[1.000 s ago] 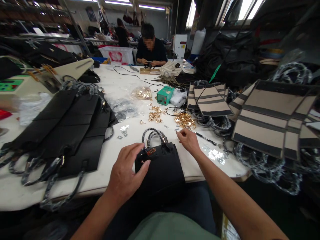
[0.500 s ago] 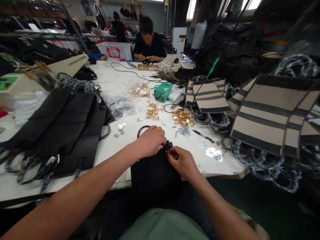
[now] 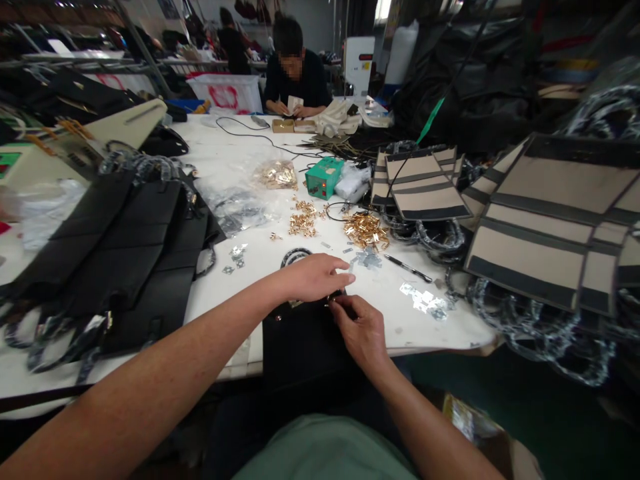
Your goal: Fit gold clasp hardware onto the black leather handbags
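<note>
A black handbag (image 3: 305, 353) rests at the table's front edge, partly over my lap. Its handle (image 3: 296, 256), wrapped in clear film, stands up behind my left hand (image 3: 317, 277). That hand is above the bag's top, fingers stretched out to the right and holding nothing visible. My right hand (image 3: 361, 325) pinches a small gold-coloured metal fitting (image 3: 329, 301) at the bag's upper right corner. The fingertips partly cover the fitting. Just beyond my left fingertips lie small flat silver metal plates (image 3: 369, 259). Gold metal fittings (image 3: 366, 230) are heaped behind them.
A green box (image 3: 325, 178) with a lit red light stands mid-table. Black bags (image 3: 115, 240) are stacked at left, beige-and-black bag pieces (image 3: 540, 227) at right. A pen (image 3: 409, 268) and more silver plates (image 3: 424, 300) lie right. A co-worker (image 3: 297, 77) sits opposite.
My left hand has let go of the bag's top edge and stretched its fingers out to the right. My right hand keeps its pinch at the corner. The co-worker now holds up a light-coloured piece.
</note>
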The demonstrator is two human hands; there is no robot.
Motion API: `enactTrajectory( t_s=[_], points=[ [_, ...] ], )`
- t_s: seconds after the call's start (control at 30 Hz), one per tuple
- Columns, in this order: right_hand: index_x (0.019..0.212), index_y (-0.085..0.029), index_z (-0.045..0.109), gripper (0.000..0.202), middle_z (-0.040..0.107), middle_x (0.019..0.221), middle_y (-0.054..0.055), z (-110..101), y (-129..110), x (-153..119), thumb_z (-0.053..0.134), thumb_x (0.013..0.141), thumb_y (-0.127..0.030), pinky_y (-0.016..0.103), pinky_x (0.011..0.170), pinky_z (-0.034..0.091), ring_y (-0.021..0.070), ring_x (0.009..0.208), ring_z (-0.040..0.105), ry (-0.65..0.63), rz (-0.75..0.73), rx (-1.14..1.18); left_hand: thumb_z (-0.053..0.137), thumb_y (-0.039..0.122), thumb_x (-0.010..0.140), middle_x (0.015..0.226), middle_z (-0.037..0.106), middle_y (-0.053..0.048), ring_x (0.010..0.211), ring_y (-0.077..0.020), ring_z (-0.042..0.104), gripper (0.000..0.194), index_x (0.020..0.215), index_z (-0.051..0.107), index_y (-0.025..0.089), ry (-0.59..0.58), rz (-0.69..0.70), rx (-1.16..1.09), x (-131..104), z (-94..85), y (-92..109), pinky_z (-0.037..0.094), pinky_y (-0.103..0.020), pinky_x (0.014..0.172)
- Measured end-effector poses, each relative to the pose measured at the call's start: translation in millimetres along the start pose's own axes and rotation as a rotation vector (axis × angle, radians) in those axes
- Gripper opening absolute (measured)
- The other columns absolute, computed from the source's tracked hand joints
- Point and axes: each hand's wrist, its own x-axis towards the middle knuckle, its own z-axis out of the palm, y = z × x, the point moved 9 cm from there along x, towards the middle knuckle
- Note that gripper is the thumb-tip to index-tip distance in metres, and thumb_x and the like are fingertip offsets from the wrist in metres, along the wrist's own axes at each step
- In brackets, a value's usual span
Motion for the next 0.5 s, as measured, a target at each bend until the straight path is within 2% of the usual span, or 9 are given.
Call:
enactTrajectory(
  t_s=[0.1,0.17,0.27,0.37,0.43,0.5],
  points=[
    [0.092,-0.02,0.071,0.023,0.072,0.076,0.001,-6.9,16.4,1.1,0.064,0.087,-0.041,0.027,0.065,0.052,0.0174,0.067,0.068,0.106,0.117,0.109,0.045,0.038,0.089,0.102,0.076,-0.006,0.095,-0.0222,0.068,0.047,0.127,0.062,0.016,0.093,-0.023,-0.26,-12.8,-4.5,-9.9,0.048,-0.031,0.086],
    [0.093,-0.02,0.071,0.023,0.073,0.077,0.002,-11.0,17.4,0.0,0.063,0.088,-0.041,0.028,0.066,0.054,0.0177,0.068,0.069,0.132,0.105,0.1,0.05,0.031,0.084,0.112,0.074,-0.011,0.094,-0.0222,0.068,0.054,0.134,0.053,0.011,0.142,-0.077,-0.48,-23.4,-2.5,-20.9,0.05,-0.033,0.085],
    [0.09,-0.022,0.07,0.014,0.074,0.086,0.003,-14.4,-4.6,-7.0,0.062,0.089,-0.033,0.03,0.073,0.055,0.0182,0.076,0.069,0.108,-0.12,-0.044,0.061,0.025,0.074,0.121,0.068,-0.015,0.09,-0.0209,0.069,0.064,0.135,0.047,0.011,0.142,-0.109,-0.674,-32.3,4.5,-28.6,0.052,-0.035,0.084],
    [0.094,-0.024,0.068,0.009,0.074,0.097,0.003,-2.9,-32.2,-23.9,0.061,0.089,-0.021,0.032,0.084,0.055,0.0184,0.089,0.07,-0.027,-0.403,-0.128,0.066,0.023,0.07,0.114,0.07,-0.015,0.088,-0.0216,0.07,0.054,0.123,0.057,0.013,0.092,-0.096,-0.635,-28.0,9.6,-27.9,0.053,-0.036,0.082],
    [0.097,-0.025,0.067,0.012,0.073,0.105,0.004,6.8,-39.7,-32.5,0.061,0.089,-0.018,0.033,0.09,0.054,0.0189,0.099,0.069,-0.104,-0.486,-0.144,0.067,0.024,0.071,0.108,0.072,-0.014,0.085,-0.0223,0.071,0.049,0.118,0.06,0.013,0.072,-0.098,-0.582,-21.7,11.8,-25.7,0.054,-0.036,0.078],
    [0.096,-0.024,0.067,0.011,0.071,0.112,0.006,12.7,-38.8,-33.7,0.06,0.09,-0.019,0.035,0.093,0.053,0.0204,0.105,0.067,-0.122,-0.476,-0.146,0.069,0.029,0.073,0.11,0.072,-0.014,0.087,-0.0238,0.071,0.051,0.122,0.06,0.014,0.068,-0.101,-0.54,-17.3,12.9,-19.1,0.055,-0.037,0.078]
  ],
)
